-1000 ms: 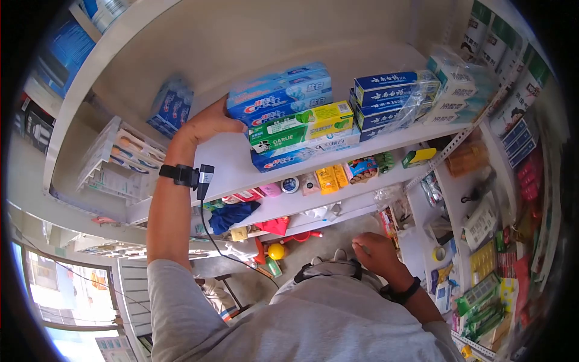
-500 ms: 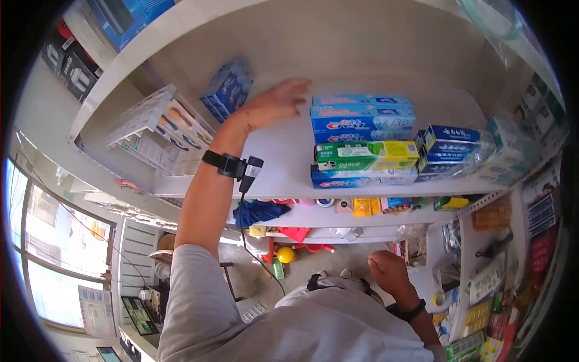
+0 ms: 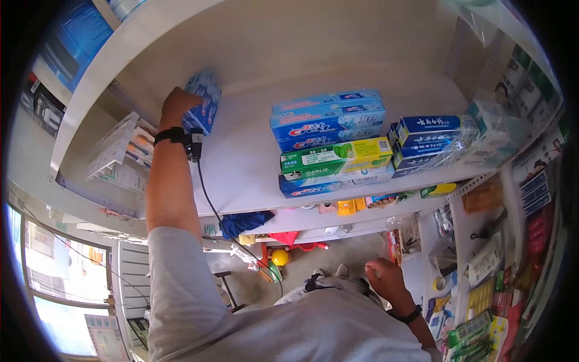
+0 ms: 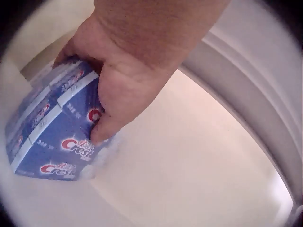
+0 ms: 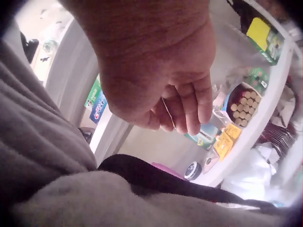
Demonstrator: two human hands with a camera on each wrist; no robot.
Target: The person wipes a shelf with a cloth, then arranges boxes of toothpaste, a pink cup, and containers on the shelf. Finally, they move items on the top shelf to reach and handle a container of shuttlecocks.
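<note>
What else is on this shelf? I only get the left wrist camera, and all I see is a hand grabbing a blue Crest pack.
Observer: To the right of your Crest pack, apart from it, sits a stack of toothpaste boxes, blue ones plus a green Darlie one.
Operator: Where is the other hand?
Observer: The right hand hangs low, by the person's grey shirt, well below the shelf.
Operator: Is it holding something?
Observer: Its fingers are loosely curled; whether they hold anything I can't tell.
</note>
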